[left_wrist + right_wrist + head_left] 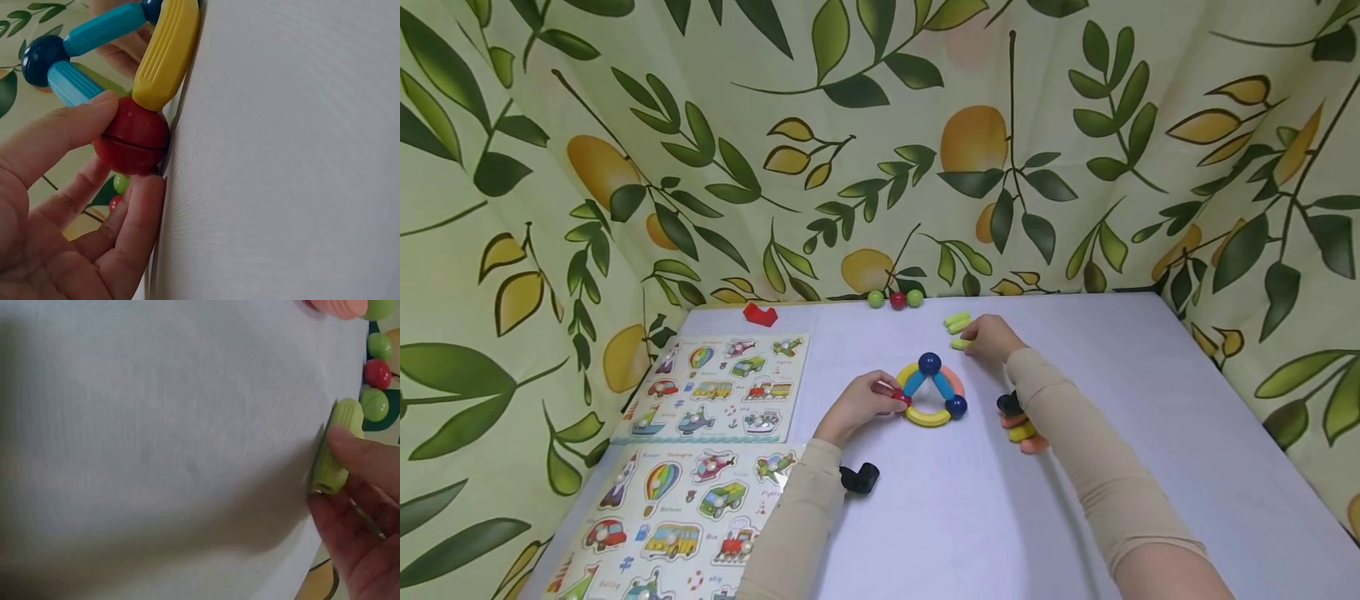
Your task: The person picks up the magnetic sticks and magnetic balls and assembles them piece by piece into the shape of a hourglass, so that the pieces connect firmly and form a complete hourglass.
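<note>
The left sleeve (793, 533) crosses the lower puzzle (691, 469) in the foreground; the right sleeve (1086, 454) slants over the desk (940, 508). The left hand (859, 406) pinches a red ball (132, 134) between thumb and fingers. That ball is the left corner of a ring standing mid-desk, with a yellow rod (927, 418) along its near side, navy balls (929, 364) at top and right, and two blue rods (942, 385) meeting at the top ball. The right hand (996, 340) pinches a green rod (337, 447) against the desk, beyond the ring; two more green rods (957, 322) lie just beside. The upper puzzle (797, 390) is at left, near a red piece (760, 315).
</note>
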`<state>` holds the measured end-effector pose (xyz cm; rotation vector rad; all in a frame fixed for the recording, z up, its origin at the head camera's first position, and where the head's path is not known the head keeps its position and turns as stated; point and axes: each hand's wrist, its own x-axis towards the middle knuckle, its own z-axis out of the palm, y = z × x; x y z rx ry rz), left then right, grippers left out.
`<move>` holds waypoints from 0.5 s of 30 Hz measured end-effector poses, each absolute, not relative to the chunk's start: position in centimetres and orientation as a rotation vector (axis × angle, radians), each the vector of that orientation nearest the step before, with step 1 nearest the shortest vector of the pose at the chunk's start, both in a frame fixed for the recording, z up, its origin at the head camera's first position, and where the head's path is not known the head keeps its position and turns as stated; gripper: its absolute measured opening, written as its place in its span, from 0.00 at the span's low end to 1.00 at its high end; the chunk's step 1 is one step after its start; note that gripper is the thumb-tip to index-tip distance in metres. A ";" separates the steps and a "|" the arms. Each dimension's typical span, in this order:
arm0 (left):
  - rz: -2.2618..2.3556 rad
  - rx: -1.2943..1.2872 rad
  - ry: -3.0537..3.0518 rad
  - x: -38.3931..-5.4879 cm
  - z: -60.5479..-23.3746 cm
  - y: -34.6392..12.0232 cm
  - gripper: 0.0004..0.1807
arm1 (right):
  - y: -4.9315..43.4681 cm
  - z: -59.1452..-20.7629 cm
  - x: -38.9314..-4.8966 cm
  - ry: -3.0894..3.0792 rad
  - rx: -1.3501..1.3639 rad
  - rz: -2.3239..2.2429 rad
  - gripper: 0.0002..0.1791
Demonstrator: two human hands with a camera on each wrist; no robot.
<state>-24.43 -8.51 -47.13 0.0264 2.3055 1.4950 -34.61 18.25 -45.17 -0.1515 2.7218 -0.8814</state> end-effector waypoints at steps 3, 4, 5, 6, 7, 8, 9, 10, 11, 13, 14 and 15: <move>1.494 0.026 2.307 -24.5 -47.2 -8.4 0.18 | 17.8 -44.8 -33.7 2.689 -0.160 -1.019 0.19; 1.498 0.025 2.303 -24.5 -47.3 -8.3 0.18 | 17.6 -44.4 -33.2 2.654 -0.157 -1.116 0.20; 1.498 0.022 2.303 -24.4 -47.3 -8.3 0.18 | 17.3 -44.0 -32.7 2.604 -0.156 -1.228 0.21; 1.501 0.021 2.300 -24.4 -47.3 -8.3 0.18 | 16.9 -43.6 -32.1 2.543 -0.157 -1.344 0.22; 1.506 0.019 2.296 -24.4 -47.3 -8.4 0.18 | 16.5 -43.1 -31.5 2.489 -0.171 -1.437 0.24; 1.515 0.015 2.287 -24.4 -47.3 -8.4 0.18 | 16.1 -42.6 -30.9 2.425 -0.181 -1.521 0.24; 1.519 0.013 2.284 -24.4 -47.2 -8.4 0.17 | 15.6 -42.1 -30.3 2.378 -0.181 -1.577 0.25; 1.522 0.013 2.281 -24.4 -47.2 -8.5 0.17 | 15.2 -41.7 -29.8 2.340 -0.190 -1.619 0.25; 1.524 0.016 2.280 -24.4 -47.2 -8.5 0.17 | 14.9 -41.4 -29.3 2.322 -0.198 -1.642 0.25; 1.530 0.025 2.277 -24.4 -47.1 -8.5 0.17 | 14.3 -40.9 -28.5 2.334 -0.212 -1.646 0.25; 1.530 0.030 2.278 -24.4 -47.1 -8.5 0.17 | 14.1 -40.7 -28.3 2.344 -0.216 -1.645 0.25; 1.529 0.035 2.280 -24.4 -47.0 -8.5 0.18 | 14.0 -40.6 -28.1 2.357 -0.215 -1.642 0.24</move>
